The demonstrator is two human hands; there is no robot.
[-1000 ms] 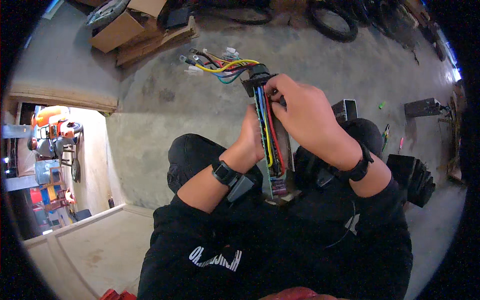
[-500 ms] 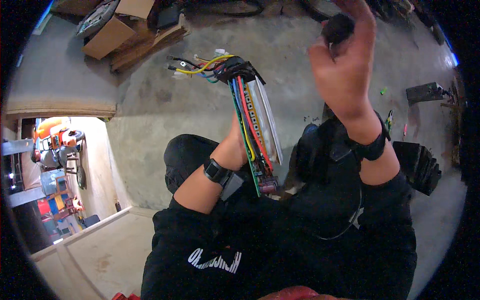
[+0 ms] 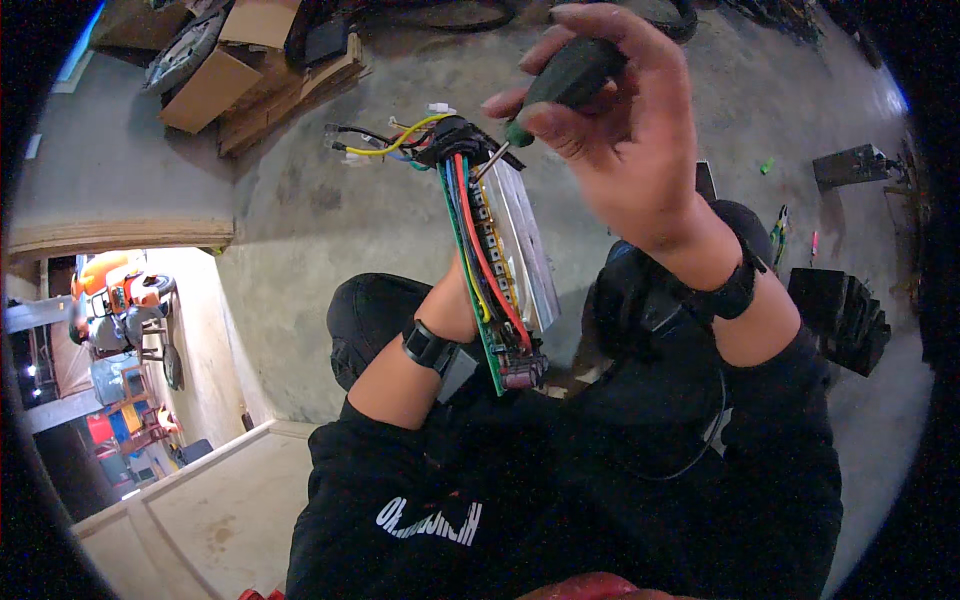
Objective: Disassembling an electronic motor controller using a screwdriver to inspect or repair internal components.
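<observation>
My left hand (image 3: 451, 297) grips an opened electronic controller from behind, its fingers mostly hidden. The controller has a green circuit board, a silver heat-sink bar (image 3: 530, 250), red, blue, black and yellow wires (image 3: 470, 230) along it, and a black end cap (image 3: 452, 142) with loose leads and white connectors. Above it, my right hand (image 3: 640, 140) holds a green-and-black screwdriver (image 3: 570, 80) in curled fingers. Its thin shaft slants down to the top end of the board near the wires; whether the tip touches cannot be told.
I sit over a concrete floor (image 3: 290, 330). Cardboard pieces (image 3: 210, 85) lie at the upper left, tires along the top. On the right lie pliers (image 3: 779, 235), metal housings (image 3: 850, 165) and dark blocks (image 3: 840, 320). An orange scooter (image 3: 120, 285) stands through the left doorway.
My right hand left the controller, rose to the upper right, then came back leftward over it with the screwdriver. The controller shifted left and turned, showing more of its silver bar.
</observation>
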